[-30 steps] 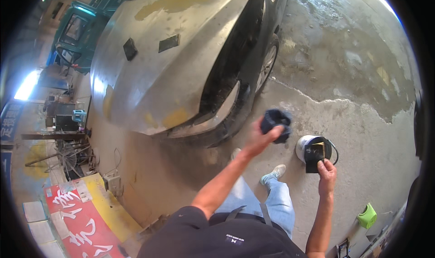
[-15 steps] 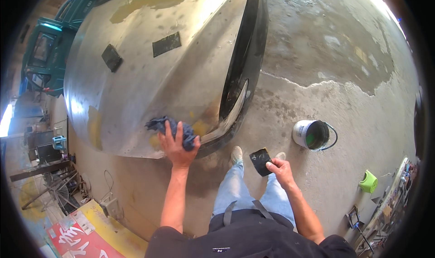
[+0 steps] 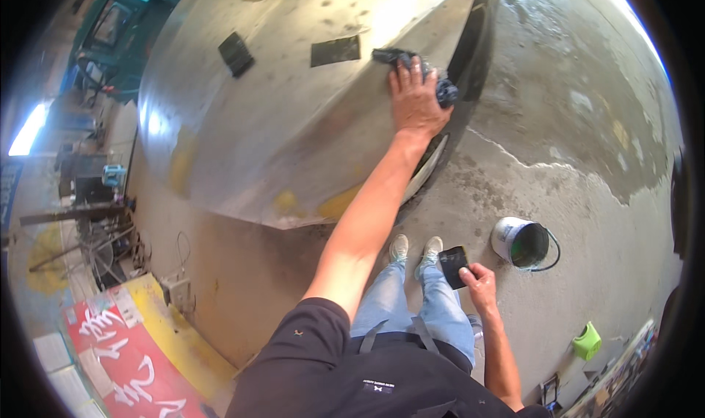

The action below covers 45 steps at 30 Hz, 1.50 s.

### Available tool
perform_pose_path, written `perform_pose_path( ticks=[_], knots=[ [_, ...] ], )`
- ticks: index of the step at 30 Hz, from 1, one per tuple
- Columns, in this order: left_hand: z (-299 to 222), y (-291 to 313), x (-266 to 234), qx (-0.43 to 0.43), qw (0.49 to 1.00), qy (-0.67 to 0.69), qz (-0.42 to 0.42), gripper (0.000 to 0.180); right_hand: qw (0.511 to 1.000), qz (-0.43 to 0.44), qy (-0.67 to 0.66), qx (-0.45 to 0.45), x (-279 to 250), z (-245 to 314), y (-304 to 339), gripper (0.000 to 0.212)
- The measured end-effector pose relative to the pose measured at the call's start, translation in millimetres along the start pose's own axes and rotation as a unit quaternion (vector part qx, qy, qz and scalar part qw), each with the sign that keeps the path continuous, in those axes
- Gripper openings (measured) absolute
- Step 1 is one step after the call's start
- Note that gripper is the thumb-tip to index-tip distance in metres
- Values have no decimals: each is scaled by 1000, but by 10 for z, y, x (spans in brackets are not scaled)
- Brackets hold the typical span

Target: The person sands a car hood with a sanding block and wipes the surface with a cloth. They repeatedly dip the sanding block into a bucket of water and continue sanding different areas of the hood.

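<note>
My left hand [image 3: 418, 106] presses a crumpled blue-grey rag [image 3: 445, 91] onto the bare-metal car hood [image 3: 242, 154], near its right edge beside the black trim. The fingers lie over the cloth, and that arm is stretched far forward. In front of my legs, my right hand [image 3: 481, 280] pinches a black square of sandpaper [image 3: 454, 267] by its lower corner. On the hood lie two more dark sandpaper pieces, one at the left [image 3: 236, 54] and one close to the rag [image 3: 335, 51]. Yellowish filler patches [image 3: 285, 201] mark the hood's near edge.
A white bucket [image 3: 507, 240] with a dark handle and murky contents stands on the concrete floor to the right. Farther right sits a small green container [image 3: 587, 341]. A red-and-yellow panel [image 3: 121, 352] lies at the lower left, and a teal vehicle cab [image 3: 110, 29] is at the far left.
My left hand has slid the rag from the hood's near corner forward and right along its edge. My right hand still holds the sandpaper, a little farther right; my feet have come closer together.
</note>
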<state>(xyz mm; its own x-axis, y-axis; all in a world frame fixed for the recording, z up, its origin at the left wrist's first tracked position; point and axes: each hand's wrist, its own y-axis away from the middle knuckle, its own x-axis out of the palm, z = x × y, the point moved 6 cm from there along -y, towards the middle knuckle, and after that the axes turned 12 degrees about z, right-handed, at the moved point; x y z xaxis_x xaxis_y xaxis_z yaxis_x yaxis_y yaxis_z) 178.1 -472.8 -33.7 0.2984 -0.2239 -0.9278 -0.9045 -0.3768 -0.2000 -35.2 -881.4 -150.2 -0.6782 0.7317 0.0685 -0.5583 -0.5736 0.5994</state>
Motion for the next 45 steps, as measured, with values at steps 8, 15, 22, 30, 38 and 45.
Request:
perform_pose_path(
  ticks=[8,15,22,30,38,45],
  knots=[
    [352,822,-272,39,998,43,9,69,994,-55,90,-31,-431,-36,-264,33],
    [1314,1868,-963,67,997,34,25,68,979,-96,179,-28,42,32,-324,34],
    [2672,2761,-1594,145,988,28,50,81,980,-138,143,-32,1479,-104,-198,31],
    [4079,3106,-2134,156,986,24,49,78,984,-156,-52,-70,3220,-138,-59,23],
    [4140,3030,-2178,198,980,28,18,70,909,-374,-28,-181,3241,815,-55,16],
    [3541,2557,-2099,247,968,48,1,69,740,-500,332,-304,3415,1418,-525,26]
  ],
)
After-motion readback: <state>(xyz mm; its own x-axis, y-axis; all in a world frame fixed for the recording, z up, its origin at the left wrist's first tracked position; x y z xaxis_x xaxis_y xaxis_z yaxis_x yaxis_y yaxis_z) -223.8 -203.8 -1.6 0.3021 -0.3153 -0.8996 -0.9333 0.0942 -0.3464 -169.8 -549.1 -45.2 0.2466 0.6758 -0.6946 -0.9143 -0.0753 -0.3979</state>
